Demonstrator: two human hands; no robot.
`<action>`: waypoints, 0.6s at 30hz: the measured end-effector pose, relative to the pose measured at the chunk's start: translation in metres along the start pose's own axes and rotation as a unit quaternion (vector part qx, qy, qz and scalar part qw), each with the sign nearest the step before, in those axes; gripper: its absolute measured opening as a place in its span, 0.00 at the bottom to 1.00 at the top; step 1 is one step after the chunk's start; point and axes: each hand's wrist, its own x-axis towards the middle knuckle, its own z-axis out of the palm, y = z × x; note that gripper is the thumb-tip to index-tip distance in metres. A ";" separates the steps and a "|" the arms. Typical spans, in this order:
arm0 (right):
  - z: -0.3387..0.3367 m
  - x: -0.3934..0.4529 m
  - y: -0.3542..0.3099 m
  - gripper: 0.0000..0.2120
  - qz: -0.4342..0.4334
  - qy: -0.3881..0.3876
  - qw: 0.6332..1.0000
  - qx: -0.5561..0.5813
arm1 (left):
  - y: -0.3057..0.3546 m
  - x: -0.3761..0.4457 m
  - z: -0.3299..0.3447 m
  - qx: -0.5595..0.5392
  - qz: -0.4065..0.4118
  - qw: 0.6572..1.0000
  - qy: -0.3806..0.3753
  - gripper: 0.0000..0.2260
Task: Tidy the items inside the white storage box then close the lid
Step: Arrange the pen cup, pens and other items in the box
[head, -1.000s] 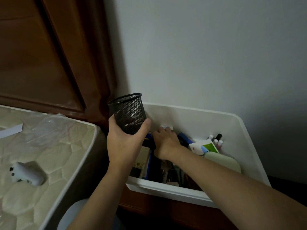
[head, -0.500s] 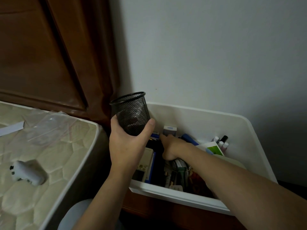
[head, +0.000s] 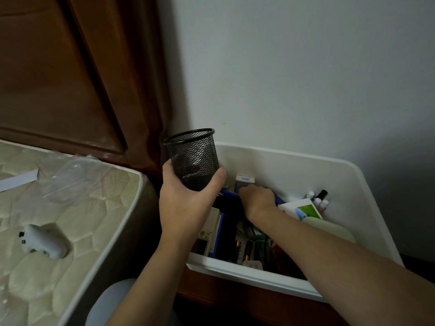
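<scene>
The white storage box (head: 367,184) is seen open against the pale wall, directly beneath both hands, with its contents crowded inside. A black mesh pen cup (head: 193,158) is held upright by the left hand (head: 186,208), the fingers and thumb being curled round its lower part; the cup is raised above the box's left rear corner. The right hand (head: 257,200) is reached down into the box, knuckles up and fingers bent among the items; whether anything is pinched cannot be told. Just beyond its fingertips a small white and blue carton (head: 244,182) is stood near the back wall. To the right of that hand a white card with green print (head: 303,209) and a cluster of small bottles (head: 317,198) are found, and a pale green pouch (head: 329,231) is laid beside the forearm. Left of the left hand, a mattress (head: 70,220) is seen bearing a small white device (head: 44,241) and clear plastic wrap (head: 75,175).
</scene>
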 end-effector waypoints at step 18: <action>-0.031 -0.032 0.016 0.17 0.031 -0.018 0.981 0.189 | 0.000 0.000 0.000 0.026 0.002 1.000 0.006 0.35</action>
